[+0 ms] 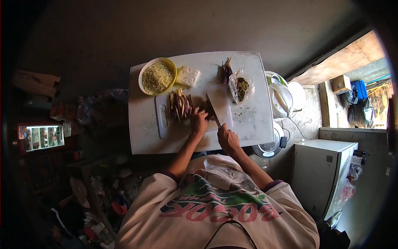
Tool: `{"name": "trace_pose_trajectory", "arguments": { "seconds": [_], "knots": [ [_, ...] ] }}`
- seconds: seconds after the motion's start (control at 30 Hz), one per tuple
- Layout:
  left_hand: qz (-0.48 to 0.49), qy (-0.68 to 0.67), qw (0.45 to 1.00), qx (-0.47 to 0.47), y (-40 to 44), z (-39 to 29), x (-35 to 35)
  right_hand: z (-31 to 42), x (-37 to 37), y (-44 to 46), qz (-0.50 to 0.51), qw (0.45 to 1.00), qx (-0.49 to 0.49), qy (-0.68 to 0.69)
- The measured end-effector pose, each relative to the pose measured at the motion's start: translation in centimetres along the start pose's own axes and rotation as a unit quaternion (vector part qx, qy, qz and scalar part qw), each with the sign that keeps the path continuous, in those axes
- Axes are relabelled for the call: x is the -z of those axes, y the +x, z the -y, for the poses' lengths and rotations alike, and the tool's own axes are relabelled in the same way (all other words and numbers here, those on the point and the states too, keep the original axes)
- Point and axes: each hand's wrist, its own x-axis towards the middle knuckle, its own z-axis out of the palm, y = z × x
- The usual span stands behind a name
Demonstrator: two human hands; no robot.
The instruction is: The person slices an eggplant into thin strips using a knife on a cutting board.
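My right hand is closed round the handle of a kitchen knife, its blade slanting up and left over the white cutting board. Beside the blade, my left hand bends its fingers down on a dark purple piece, apparently eggplant, mostly hidden under the fingers and knife. Left of that hand, a pile of cut eggplant strips with purple skin and pale flesh lies on the board. Past the board's far right end lie whole purple eggplants.
A yellow bowl of pale chopped food stands at the table's back left. Next to it sits a wrapped whitish block. An open plastic bag of greens lies right. Beyond the white table stand a rice cooker and small fridge.
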Motion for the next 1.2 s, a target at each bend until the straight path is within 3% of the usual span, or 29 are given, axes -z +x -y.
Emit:
{"name": "trace_pose_trajectory", "arguments": {
  "seconds": [0.07,0.3,0.4,0.47,0.57,0.7,0.87,1.2],
  "knots": [
    [0.000,-0.043,0.999,0.021,-0.5,0.5,-0.9,-0.1,-0.1,-0.1,0.006,1.000,0.009,-0.003],
    [0.021,0.004,1.000,0.012,-0.6,0.0,-0.5,-0.6,0.1,-0.3,-0.028,0.998,0.039,-0.050],
    [-0.066,0.002,0.998,-0.014,-0.5,0.0,-0.7,-0.3,1.7,-0.3,0.011,0.998,0.032,-0.051],
    [0.026,-0.017,0.998,0.062,0.0,-0.3,-0.3,0.0,2.8,-0.4,0.003,0.998,0.033,-0.051],
    [-0.026,-0.096,0.992,0.079,0.8,-1.0,0.1,-0.4,3.7,0.0,-0.009,0.998,0.025,-0.055],
    [-0.040,-0.069,0.996,0.046,1.9,-1.4,1.4,-1.5,3.7,0.3,-0.014,0.998,0.026,-0.050],
    [0.012,-0.072,0.991,0.116,1.6,-2.2,1.5,-1.4,2.9,-1.0,-0.018,0.998,0.034,-0.052],
    [-0.040,-0.079,0.992,0.089,0.1,-1.4,0.2,-2.1,1.4,-1.5,-0.016,0.997,0.057,-0.046]
  ]
}}
